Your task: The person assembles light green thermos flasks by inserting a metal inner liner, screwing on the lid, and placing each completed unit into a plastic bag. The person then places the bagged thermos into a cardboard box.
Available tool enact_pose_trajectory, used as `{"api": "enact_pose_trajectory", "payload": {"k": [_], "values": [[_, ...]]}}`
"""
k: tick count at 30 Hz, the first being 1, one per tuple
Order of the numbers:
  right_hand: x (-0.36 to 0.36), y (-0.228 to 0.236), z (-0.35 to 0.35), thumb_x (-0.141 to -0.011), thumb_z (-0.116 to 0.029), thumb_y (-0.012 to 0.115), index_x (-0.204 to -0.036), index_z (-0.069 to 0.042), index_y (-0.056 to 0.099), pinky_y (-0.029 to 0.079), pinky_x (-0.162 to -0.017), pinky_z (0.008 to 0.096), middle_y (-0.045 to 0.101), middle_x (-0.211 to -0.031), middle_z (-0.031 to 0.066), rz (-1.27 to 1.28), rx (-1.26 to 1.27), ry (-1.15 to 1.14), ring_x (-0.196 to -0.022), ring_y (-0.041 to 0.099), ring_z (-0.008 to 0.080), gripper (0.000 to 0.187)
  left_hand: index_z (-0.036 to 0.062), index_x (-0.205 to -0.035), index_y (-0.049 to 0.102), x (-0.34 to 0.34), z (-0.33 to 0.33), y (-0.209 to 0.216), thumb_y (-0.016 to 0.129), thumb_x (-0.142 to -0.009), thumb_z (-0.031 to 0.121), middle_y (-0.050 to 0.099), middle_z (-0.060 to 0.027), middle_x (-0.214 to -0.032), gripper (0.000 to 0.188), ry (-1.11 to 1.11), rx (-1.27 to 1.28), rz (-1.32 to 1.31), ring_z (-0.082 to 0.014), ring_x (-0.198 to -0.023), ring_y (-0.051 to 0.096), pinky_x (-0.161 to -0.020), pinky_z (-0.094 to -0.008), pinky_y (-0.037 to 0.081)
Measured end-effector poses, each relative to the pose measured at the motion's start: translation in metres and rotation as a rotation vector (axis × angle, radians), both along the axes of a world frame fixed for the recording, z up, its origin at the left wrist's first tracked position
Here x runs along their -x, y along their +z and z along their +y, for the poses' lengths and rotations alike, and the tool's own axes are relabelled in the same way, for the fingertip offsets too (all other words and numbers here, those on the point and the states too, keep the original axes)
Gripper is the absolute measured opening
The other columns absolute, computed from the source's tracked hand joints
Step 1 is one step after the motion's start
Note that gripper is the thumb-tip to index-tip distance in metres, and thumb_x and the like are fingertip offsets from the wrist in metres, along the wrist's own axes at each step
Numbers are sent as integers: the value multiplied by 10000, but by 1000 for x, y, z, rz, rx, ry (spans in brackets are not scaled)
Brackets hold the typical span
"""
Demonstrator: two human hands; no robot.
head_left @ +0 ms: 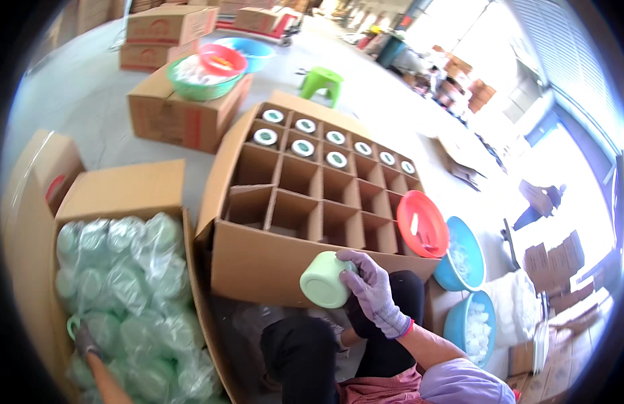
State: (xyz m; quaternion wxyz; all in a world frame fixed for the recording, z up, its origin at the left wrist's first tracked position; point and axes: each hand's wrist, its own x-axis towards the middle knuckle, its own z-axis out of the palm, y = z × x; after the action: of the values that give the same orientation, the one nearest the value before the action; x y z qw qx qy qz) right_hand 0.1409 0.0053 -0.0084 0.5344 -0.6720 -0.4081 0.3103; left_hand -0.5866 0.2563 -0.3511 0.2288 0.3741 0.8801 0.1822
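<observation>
Pale green cup (325, 281) hangs at the lower middle of the frame, in front of the near wall of the divided carton (258, 266) and close above my knees (295, 353). My gloved right hand (374, 293) is closed on its right side, fingers bent tightly; whether they grip a handle or the rim, I can't tell. Since I have it only by that one side, with its base tipped toward me, I judge that smooth glove fabric could let it twist and drop against my legs. Swinging it upward carelessly could knock it on the carton's edge, or clip the tilted red bowl (426, 209) at the near right corner and spill what lies inside. The thin cardboard dividers (308, 180) could snag or buckle if something came down crooked on them. At lower left, my left hand (87, 340) reaches among wrapped green cups (127, 289), fingers at a green loop (73, 328); how firmly they hold it I can't see. Pulling hard there could tear the thin plastic or drag a neighbouring cup along.
</observation>
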Motion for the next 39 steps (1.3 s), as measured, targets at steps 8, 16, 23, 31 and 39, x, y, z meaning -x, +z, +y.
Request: {"api": "enact_pose_trajectory", "payload": {"k": [8,16,23,31,39], "values": [[-57,-8,-71,-931,-22,594,-1078,-5,676,468,-753,256,620,-973,61,-428,-9,-243,-850,584,125,169,-41,-1127,690,-16,26,53,487,-924,629,683,-263,-1123,729,-87,104,220,-406,-1049,656,-933,-461,499],[-113,16,-82,-839,-12,626,-979,-95,722,441,-948,442,649,-950,104,-1145,-158,-243,-924,614,309,189,-59,-1152,667,-31,-17,188,554,-919,570,680,-243,-1100,681,41,-492,10,-358,-980,672,-887,-455,525],[-299,-1,-127,-893,-133,588,-992,-134,711,389,-1010,529,667,-1030,109,-1262,314,-430,-1013,635,307,158,-54,-1249,582,-210,-107,335,581,-934,457,631,-229,-1200,601,-261,-980,-407,-344,-1065,625,-949,-454,484],[-283,2,-71,-926,-299,578,-1114,-97,673,518,-910,466,655,-1140,162,-1397,608,-154,-1053,648,336,291,-47,-1355,494,-396,-207,436,615,-938,325,588,-204,-1293,572,-872,-984,-676,-320,-1148,580,-1011,-447,446],[-318,-47,-55,-879,-208,580,-1214,14,556,564,-865,448,664,-1139,271,-898,687,-421,-1040,683,353,402,-23,-1523,267,-513,-271,446,720,-809,559,455,-160,-1435,1027,-1353,-806,-500,-289,-1294,467,-1087,-408,377]]}}
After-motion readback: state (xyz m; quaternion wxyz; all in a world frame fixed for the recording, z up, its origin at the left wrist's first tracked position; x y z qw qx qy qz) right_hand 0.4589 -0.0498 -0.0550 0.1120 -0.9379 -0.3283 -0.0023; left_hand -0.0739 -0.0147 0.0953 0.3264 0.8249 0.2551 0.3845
